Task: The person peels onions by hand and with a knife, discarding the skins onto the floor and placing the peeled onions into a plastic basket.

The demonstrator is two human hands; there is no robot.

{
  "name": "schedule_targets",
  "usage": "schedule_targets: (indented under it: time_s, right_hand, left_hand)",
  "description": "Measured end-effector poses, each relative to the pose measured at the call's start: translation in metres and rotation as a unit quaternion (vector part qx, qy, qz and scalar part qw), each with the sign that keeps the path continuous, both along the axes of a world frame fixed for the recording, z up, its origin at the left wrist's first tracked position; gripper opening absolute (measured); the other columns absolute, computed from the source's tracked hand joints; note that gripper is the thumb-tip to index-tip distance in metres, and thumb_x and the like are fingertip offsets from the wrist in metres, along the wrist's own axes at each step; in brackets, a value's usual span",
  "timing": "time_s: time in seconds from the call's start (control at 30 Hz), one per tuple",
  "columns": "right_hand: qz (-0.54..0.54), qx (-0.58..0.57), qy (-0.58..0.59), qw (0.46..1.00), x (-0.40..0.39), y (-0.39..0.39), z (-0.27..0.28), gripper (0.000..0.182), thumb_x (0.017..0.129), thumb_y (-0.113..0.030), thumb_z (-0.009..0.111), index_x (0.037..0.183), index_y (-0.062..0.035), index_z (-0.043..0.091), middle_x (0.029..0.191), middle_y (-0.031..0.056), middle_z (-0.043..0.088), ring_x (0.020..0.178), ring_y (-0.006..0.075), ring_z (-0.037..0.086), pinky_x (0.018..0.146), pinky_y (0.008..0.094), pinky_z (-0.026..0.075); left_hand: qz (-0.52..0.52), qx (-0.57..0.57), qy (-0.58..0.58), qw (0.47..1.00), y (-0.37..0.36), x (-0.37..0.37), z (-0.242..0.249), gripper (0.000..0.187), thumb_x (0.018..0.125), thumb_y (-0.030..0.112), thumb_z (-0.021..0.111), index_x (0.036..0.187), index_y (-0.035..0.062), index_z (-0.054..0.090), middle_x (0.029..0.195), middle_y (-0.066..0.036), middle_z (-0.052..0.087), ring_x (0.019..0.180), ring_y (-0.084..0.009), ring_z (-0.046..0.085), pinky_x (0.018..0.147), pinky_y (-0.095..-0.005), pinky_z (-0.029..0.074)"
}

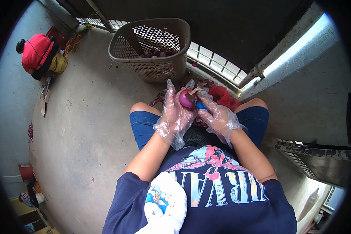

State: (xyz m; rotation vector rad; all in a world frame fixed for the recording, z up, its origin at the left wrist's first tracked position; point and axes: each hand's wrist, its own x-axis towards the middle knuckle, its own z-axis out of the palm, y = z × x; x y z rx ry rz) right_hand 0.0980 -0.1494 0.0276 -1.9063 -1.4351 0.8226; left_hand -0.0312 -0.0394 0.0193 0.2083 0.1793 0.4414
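Observation:
My left hand (174, 114), in a clear plastic glove, holds a purple-red onion (186, 100) in front of my lap. My right hand (219, 117), gloved the same way, is closed around the blue handle of a knife (200, 105). The knife's blade lies against the onion's right side, partly hidden by my fingers. Strips of onion skin (202, 84) show around and beyond my hands. A red mesh bag (224, 97) lies just past my right hand.
A tall brown plastic basket (156, 72) with onions (160, 53) inside stands ahead, beside a dark gate (238, 31). A person in red (37, 52) sits at the far left, and another person (30, 197) is at the lower left. A dark metal panel (316, 152) is at right.

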Motion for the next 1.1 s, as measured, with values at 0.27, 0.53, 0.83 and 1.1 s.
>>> schedule_targets:
  time_s: [0.27, 0.53, 0.83, 1.1]
  right_hand:
    - [0.027, -0.091, -0.049, 0.994, -0.007, -0.001, 0.016, 0.057, 0.09, -0.046, 0.043, 0.14, -0.0227, 0.029, 0.112, 0.0223, 0.058, 0.101, 0.0392, 0.057, 0.086, 0.0439, 0.044]
    - [0.0, -0.099, -0.044, 0.994, -0.01, -0.003, 0.028, 0.056, 0.088, -0.042, 0.049, 0.136, -0.0149, 0.037, 0.091, 0.0219, 0.063, 0.086, 0.038, 0.061, 0.075, 0.0416, 0.046]
    - [-0.013, -0.086, -0.013, 0.996, -0.012, 0.001, 0.025, 0.057, 0.088, -0.039, 0.049, 0.139, -0.0199, 0.03, 0.089, 0.0224, 0.063, 0.085, 0.0401, 0.06, 0.073, 0.0431, 0.047]
    - [-0.055, -0.071, -0.025, 0.996, -0.019, 0.005, 0.026, 0.053, 0.088, -0.041, 0.048, 0.135, -0.0181, 0.038, 0.096, 0.0239, 0.061, 0.09, 0.0408, 0.059, 0.075, 0.0444, 0.046]
  left_hand:
    - [0.027, 0.026, 0.128, 0.991, 0.0, 0.004, -0.011, 0.062, 0.094, 0.051, 0.03, 0.129, 0.0024, 0.042, 0.127, -0.008, 0.05, 0.111, -0.0232, 0.05, 0.099, -0.038, 0.039]
    - [0.093, 0.048, 0.183, 0.978, -0.004, 0.012, -0.002, 0.053, 0.094, 0.048, 0.035, 0.12, 0.0031, 0.046, 0.109, -0.013, 0.057, 0.099, -0.025, 0.057, 0.087, -0.039, 0.048]
    - [0.166, 0.099, 0.213, 0.958, -0.002, 0.023, -0.017, 0.05, 0.096, 0.045, 0.031, 0.114, 0.0026, 0.05, 0.104, -0.013, 0.06, 0.095, -0.0235, 0.058, 0.086, -0.0386, 0.048]
    - [0.199, 0.129, 0.201, 0.95, -0.004, 0.03, -0.017, 0.055, 0.094, 0.049, 0.026, 0.116, 0.0051, 0.05, 0.109, -0.014, 0.057, 0.098, -0.0263, 0.057, 0.088, -0.0411, 0.046]
